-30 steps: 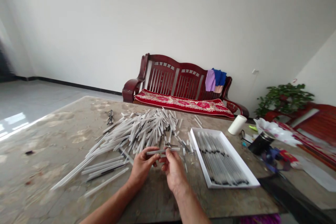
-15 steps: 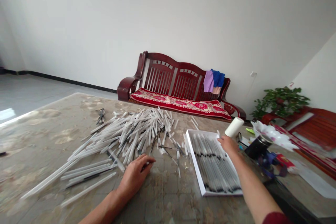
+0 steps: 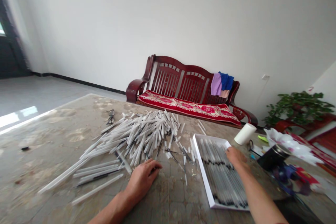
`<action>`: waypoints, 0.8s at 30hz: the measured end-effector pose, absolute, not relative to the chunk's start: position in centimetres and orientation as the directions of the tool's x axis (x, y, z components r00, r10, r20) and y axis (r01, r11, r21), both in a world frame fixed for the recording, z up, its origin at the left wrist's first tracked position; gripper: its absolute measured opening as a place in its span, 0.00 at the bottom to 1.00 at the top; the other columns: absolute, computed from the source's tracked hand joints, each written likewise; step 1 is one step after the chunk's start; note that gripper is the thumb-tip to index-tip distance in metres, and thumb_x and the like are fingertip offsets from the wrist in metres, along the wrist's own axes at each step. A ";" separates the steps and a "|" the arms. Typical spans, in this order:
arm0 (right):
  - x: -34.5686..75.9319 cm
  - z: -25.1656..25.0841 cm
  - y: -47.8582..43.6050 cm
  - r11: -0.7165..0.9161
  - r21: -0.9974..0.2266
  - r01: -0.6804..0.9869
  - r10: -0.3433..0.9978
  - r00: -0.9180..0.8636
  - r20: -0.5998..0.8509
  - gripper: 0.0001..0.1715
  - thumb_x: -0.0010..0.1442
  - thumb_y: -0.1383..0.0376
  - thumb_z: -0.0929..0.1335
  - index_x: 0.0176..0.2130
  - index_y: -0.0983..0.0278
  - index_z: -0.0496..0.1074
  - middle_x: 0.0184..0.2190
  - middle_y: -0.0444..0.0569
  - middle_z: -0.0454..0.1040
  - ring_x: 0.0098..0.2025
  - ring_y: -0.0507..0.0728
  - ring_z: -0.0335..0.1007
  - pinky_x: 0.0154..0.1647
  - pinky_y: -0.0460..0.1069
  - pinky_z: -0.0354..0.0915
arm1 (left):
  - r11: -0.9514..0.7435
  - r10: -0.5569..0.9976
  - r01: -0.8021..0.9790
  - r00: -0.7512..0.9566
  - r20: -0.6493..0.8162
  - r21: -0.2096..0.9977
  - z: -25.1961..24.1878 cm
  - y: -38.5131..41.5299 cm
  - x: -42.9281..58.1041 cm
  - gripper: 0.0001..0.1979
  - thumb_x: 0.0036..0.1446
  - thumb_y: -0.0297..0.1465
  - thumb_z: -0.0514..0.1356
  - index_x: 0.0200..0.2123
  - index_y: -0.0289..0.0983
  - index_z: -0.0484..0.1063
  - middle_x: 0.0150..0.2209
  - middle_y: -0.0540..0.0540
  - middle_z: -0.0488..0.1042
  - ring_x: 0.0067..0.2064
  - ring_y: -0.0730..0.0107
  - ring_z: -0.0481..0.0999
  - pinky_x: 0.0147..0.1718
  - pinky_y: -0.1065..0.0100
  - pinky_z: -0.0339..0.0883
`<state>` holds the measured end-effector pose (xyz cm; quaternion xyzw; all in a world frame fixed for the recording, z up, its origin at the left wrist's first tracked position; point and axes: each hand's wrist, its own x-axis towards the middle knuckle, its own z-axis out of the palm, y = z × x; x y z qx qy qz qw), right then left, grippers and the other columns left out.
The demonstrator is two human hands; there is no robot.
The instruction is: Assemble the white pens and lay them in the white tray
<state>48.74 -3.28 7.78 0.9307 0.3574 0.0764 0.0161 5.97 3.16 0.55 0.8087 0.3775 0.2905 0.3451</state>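
Left hand [image 3: 143,181] rests palm-down on the table [image 3: 52,147] at the near edge of the loose pile of pens [image 3: 141,136]. Its fingers are curled in toward the closest sticks. Whether it pinches one can't be told, as the fingertips are hidden under the knuckles.

Right hand [image 3: 235,156] is out to the right, lying flat and relaxed over the far end of the white tray [image 3: 203,172]. The palm is on the rows and it grips nothing visible.

The packed pens [image 3: 223,182] lie side by side lengthwise in the tray, under and nearer than the right hand, and the layer looks close to full width.

Progress, judged from the layout: one tray layer is mostly laid. The far bigger share is unsorted, heaped just beyond the left hand. A few long tubes [image 3: 97,168] are strewn to that hand's left.

Other things in view:
- Glasses [image 3: 110,116] sit past the pile, well apart from both hands.
- A white roll [image 3: 245,133] lies just beyond the right hand.
- A black jar [image 3: 273,157] stands to its right, near the tray.
- A red wooden bench [image 3: 183,91] stands behind the table.
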 end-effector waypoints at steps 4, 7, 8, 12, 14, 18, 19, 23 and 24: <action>43.2 9.3 -1.1 -0.603 -0.015 0.797 0.790 0.600 0.122 0.19 0.65 0.66 0.60 0.49 0.61 0.76 0.48 0.56 0.78 0.50 0.60 0.74 0.44 0.48 0.64 | -0.495 0.814 0.427 0.532 0.233 0.757 0.8 3.0 5.9 0.12 0.57 0.28 0.55 0.36 0.42 0.79 0.38 0.45 0.81 0.42 0.61 0.78 0.43 0.66 0.68; 36.6 8.9 2.1 -0.430 -0.118 0.895 0.892 0.441 0.096 0.17 0.65 0.62 0.61 0.47 0.57 0.77 0.46 0.48 0.80 0.48 0.55 0.75 0.42 0.43 0.63 | -0.507 0.814 0.441 0.527 0.243 0.741 0.8 3.0 5.9 0.12 0.56 0.26 0.56 0.36 0.42 0.79 0.37 0.44 0.81 0.42 0.59 0.78 0.43 0.65 0.67; 34.4 8.5 3.2 -0.383 -0.148 0.912 0.913 0.398 0.088 0.17 0.65 0.62 0.62 0.46 0.58 0.77 0.45 0.48 0.80 0.48 0.55 0.75 0.42 0.43 0.63 | -0.508 0.815 0.443 0.525 0.245 0.739 0.7 3.0 5.9 0.12 0.55 0.26 0.56 0.36 0.42 0.79 0.37 0.44 0.81 0.42 0.58 0.78 0.43 0.64 0.67; 27.4 6.4 6.8 -0.353 -0.159 0.922 0.930 0.365 0.053 0.16 0.62 0.58 0.64 0.40 0.60 0.79 0.40 0.53 0.81 0.45 0.58 0.77 0.41 0.45 0.63 | -0.476 0.838 0.419 0.482 0.255 0.773 0.5 3.1 5.9 0.11 0.55 0.25 0.57 0.35 0.42 0.79 0.37 0.44 0.81 0.43 0.58 0.78 0.43 0.64 0.67; 25.6 5.6 8.0 -0.376 -0.140 0.916 0.923 0.383 0.028 0.18 0.60 0.56 0.65 0.39 0.64 0.80 0.40 0.59 0.81 0.44 0.62 0.77 0.40 0.48 0.65 | -0.452 0.853 0.399 0.455 0.257 0.798 0.4 3.2 5.9 0.11 0.56 0.25 0.56 0.36 0.41 0.79 0.37 0.44 0.80 0.43 0.59 0.78 0.43 0.65 0.67; 24.9 4.8 9.0 -0.418 -0.106 0.902 0.908 0.418 -0.021 0.21 0.59 0.58 0.65 0.41 0.69 0.80 0.42 0.67 0.79 0.45 0.65 0.77 0.40 0.50 0.66 | -0.432 0.860 0.384 0.449 0.244 0.816 0.3 3.3 6.1 0.12 0.58 0.27 0.55 0.37 0.41 0.79 0.38 0.44 0.80 0.42 0.60 0.78 0.42 0.66 0.68; 25.0 4.8 9.0 -0.424 -0.103 0.900 0.906 0.423 -0.033 0.20 0.59 0.59 0.65 0.41 0.69 0.80 0.42 0.67 0.79 0.45 0.65 0.77 0.40 0.50 0.66 | -0.432 0.858 0.384 0.454 0.240 0.816 0.3 3.3 6.1 0.12 0.58 0.27 0.55 0.37 0.41 0.79 0.38 0.44 0.80 0.42 0.61 0.79 0.41 0.66 0.68; 25.5 4.8 8.4 -0.422 -0.114 0.899 0.906 0.414 -0.088 0.19 0.58 0.60 0.64 0.39 0.68 0.81 0.40 0.63 0.81 0.43 0.62 0.79 0.37 0.47 0.66 | -0.436 0.854 0.390 0.464 0.235 0.811 0.4 3.2 6.3 0.13 0.58 0.27 0.54 0.38 0.40 0.79 0.38 0.43 0.80 0.41 0.61 0.79 0.41 0.66 0.67; 25.6 4.8 8.3 -0.422 -0.120 0.899 0.906 0.412 -0.101 0.19 0.57 0.61 0.65 0.38 0.68 0.81 0.39 0.63 0.81 0.42 0.62 0.79 0.36 0.47 0.66 | -0.436 0.854 0.395 0.465 0.233 0.809 0.4 3.2 6.3 0.13 0.57 0.26 0.54 0.38 0.40 0.79 0.38 0.43 0.80 0.41 0.61 0.79 0.41 0.66 0.67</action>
